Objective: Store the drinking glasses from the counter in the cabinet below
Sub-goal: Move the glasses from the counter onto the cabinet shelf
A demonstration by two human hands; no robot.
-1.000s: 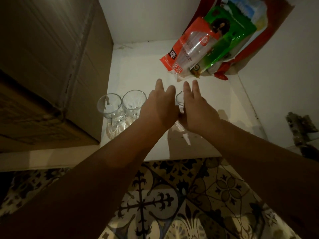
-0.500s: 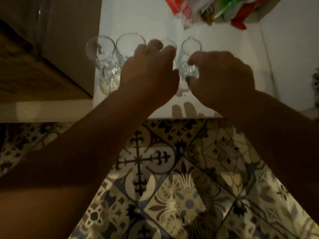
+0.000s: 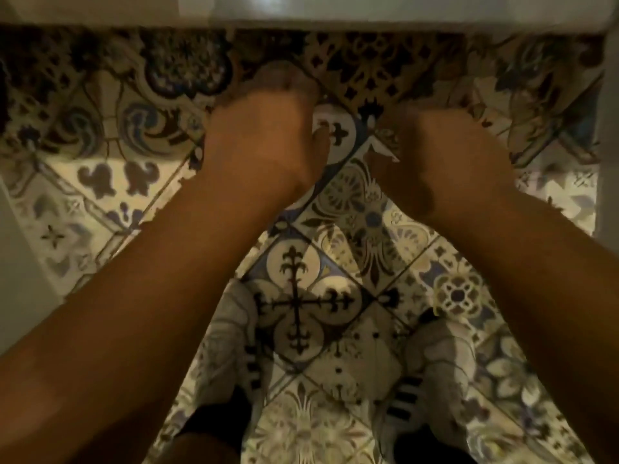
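No drinking glass is in view; the camera looks straight down at the floor. My left hand [image 3: 264, 145] and my right hand [image 3: 438, 159] hang side by side over the patterned tiles, just in front of the pale front edge of the cabinet shelf [image 3: 301, 11] at the top. Both hands are blurred by motion. Their fingers are curled into loose fists and I see nothing held in either. The inside of the cabinet is out of frame.
Patterned floor tiles [image 3: 335, 212] fill the view. My two white shoes [image 3: 227, 346] [image 3: 435, 380] stand below my forearms. A pale vertical panel [image 3: 608, 128] runs along the right edge and another pale surface [image 3: 20, 262] lies at the left.
Both hands have drawn back out of the cabinet, away from the glasses on the shelf. The view has tilted down, so the glasses, the box and the packets have left the frame.
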